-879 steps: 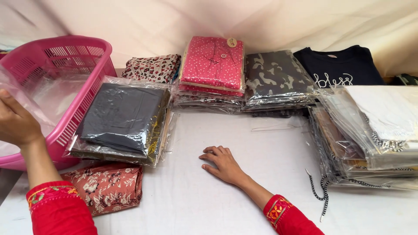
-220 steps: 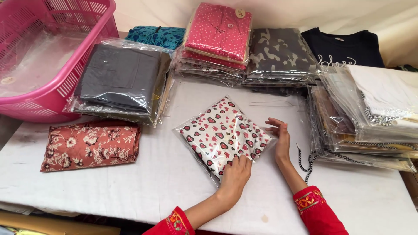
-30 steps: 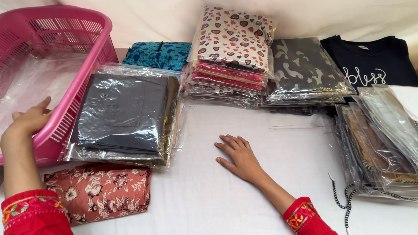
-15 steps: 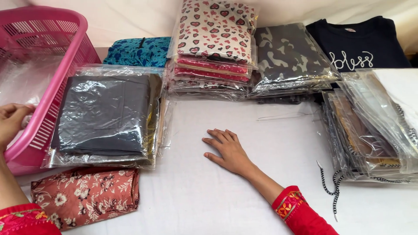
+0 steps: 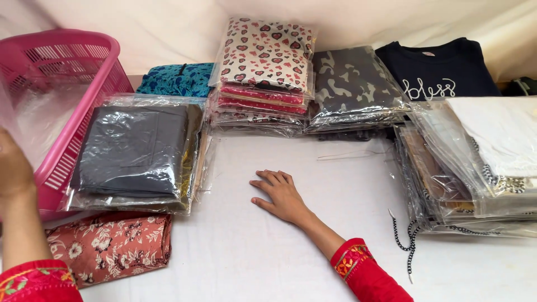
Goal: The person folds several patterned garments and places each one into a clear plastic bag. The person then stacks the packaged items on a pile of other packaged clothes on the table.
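Observation:
My right hand (image 5: 282, 196) lies flat on the white table cloth (image 5: 251, 251), fingers apart, holding nothing. My left hand (image 5: 12, 168) is raised at the far left edge, in front of the near rim of the pink plastic basket (image 5: 78, 112). Its fingers are cut off by the frame edge. Clear plastic (image 5: 39, 117) lies inside the basket next to that hand. A bagged dark grey garment (image 5: 134, 148) on a small stack lies between the two hands. A folded red floral garment (image 5: 112, 243), not bagged, sits below that stack.
At the back stand a heart-print pack (image 5: 263, 53) atop a pink stack, a teal garment (image 5: 176, 78), a grey patterned pack (image 5: 352, 84) and a dark navy top (image 5: 442, 70). A tall pile of bagged garments (image 5: 475, 162) fills the right side, with a black-and-white cord (image 5: 405, 240) trailing.
My left hand has slid left along the basket rim until it is partly out of view. My right hand stays flat on the cloth.

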